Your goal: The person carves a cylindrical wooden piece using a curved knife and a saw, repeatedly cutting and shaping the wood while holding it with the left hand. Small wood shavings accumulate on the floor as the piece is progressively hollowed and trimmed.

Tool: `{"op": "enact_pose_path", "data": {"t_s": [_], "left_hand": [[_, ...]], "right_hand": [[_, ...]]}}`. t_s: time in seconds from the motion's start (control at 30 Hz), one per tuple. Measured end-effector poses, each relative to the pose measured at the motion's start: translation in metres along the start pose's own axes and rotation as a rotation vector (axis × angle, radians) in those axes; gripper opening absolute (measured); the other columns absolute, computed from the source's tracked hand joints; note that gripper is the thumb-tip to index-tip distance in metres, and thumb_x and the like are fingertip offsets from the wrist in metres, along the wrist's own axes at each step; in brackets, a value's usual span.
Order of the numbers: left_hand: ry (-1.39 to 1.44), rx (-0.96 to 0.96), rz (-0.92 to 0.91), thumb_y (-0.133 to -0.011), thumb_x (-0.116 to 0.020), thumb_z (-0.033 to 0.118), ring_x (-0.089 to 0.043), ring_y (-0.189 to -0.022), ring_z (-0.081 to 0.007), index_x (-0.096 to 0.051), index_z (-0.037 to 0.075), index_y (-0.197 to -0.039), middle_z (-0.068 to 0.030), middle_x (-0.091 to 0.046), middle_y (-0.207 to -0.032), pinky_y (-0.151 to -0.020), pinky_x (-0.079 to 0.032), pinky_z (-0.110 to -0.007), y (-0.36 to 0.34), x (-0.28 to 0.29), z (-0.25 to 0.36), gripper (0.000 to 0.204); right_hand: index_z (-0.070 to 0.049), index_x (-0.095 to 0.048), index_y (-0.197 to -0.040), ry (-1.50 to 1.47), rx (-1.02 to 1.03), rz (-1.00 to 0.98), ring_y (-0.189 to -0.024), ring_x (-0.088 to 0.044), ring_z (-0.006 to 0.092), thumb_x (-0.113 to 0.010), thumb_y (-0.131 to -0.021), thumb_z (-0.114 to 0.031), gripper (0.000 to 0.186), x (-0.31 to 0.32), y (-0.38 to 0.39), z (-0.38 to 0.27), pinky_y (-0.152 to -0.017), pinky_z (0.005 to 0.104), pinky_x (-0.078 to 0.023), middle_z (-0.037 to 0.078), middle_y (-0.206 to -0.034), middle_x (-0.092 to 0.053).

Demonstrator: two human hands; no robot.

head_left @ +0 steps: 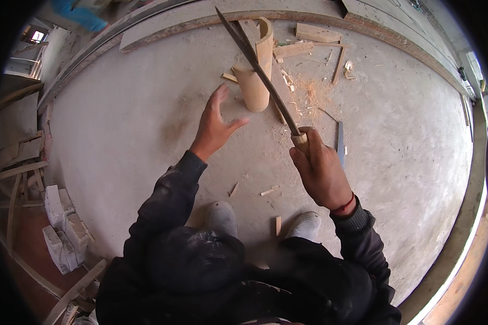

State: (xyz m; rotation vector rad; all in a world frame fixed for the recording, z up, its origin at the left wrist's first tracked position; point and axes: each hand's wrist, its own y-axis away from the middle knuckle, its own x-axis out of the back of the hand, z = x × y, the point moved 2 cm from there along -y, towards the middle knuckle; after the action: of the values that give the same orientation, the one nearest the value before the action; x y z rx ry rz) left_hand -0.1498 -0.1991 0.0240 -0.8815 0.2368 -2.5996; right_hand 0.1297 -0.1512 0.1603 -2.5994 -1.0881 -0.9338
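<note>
Bare concrete floor (401, 157), pale grey, dusty, smooth in patches, with a brownish smudge left of centre. Tube (255, 95) at upper centre: pale tan, smooth, round at the near end, cut away on one side so a tall curved wall rises at the far end; bamboo or wood, cannot tell which. Right grip (321, 170), right of centre, closed around the short pale handle of a knife (279, 102); blade long, dark, tapering to a point at the top of the frame. Left grip (214, 127), left of centre, wide, thumb and fingers spread, slightly blurred, near the tube's lower end. Blade slants across the tube and hides part of it. Right of the tube: a rough plank (284, 89), squared blocks (294, 50), curly shavings (312, 95) and orange-tan dust. Blue-grey strip (340, 135) lies just beyond the right grip, partly covered by it. Two dusty grey shoes (222, 218) at lower centre, a small wood offcut (278, 226) between them. Lower left: chipped white blocks (65, 238), stacked, angular, among loose boards. Upper left: crumpled blue sheet (84, 16). Long straight-edged ledge (173, 26), bowed by the lens, closes off the top.
</note>
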Motion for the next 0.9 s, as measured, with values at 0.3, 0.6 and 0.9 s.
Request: {"op": "enact_pose_path", "data": {"t_s": [0.3,0.6,0.9], "left_hand": [[0.581,0.243,-0.381,-0.101,-0.079,0.026,-0.066,-0.112,-0.0113,-0.07,-0.001,-0.127,-0.0065,-0.075,-0.116,-0.097,-0.054,-0.033,-0.021,-0.03,0.052,0.039],[0.78,0.442,-0.382,-0.1,-0.08,0.028,-0.064,-0.114,-0.0137,-0.065,-0.002,-0.137,-0.0059,-0.071,-0.123,-0.102,-0.051,-0.033,0.019,0.01,0.014,0.05],[0.659,0.501,-0.222,-0.102,-0.078,0.03,-0.064,-0.116,-0.0162,-0.062,-0.003,-0.139,-0.0077,-0.07,-0.127,-0.105,-0.05,-0.033,0.033,0.035,-0.01,0.052]], "right_hand": [[0.002,-0.049,-0.139,-0.147,0.131,0.458,-0.07,-0.069,0.0299,-0.065,-0.105,-0.016,0.042,-0.004,0.024,0.024,-0.067,0.0399,-0.055,0.013,-0.086,-0.069],[0.0,-0.051,-0.134,0.338,-0.239,0.479,-0.087,-0.071,0.0462,-0.066,-0.102,-0.015,0.039,0.007,0.019,0.121,-0.073,0.0526,-0.054,0.024,-0.1,-0.073],[-0.005,-0.061,-0.134,0.242,-0.102,0.19,-0.106,-0.066,0.0407,-0.062,-0.096,-0.006,0.038,-0.05,0.056,0.124,-0.089,0.0502,-0.054,0.02,-0.116,-0.067]]}}
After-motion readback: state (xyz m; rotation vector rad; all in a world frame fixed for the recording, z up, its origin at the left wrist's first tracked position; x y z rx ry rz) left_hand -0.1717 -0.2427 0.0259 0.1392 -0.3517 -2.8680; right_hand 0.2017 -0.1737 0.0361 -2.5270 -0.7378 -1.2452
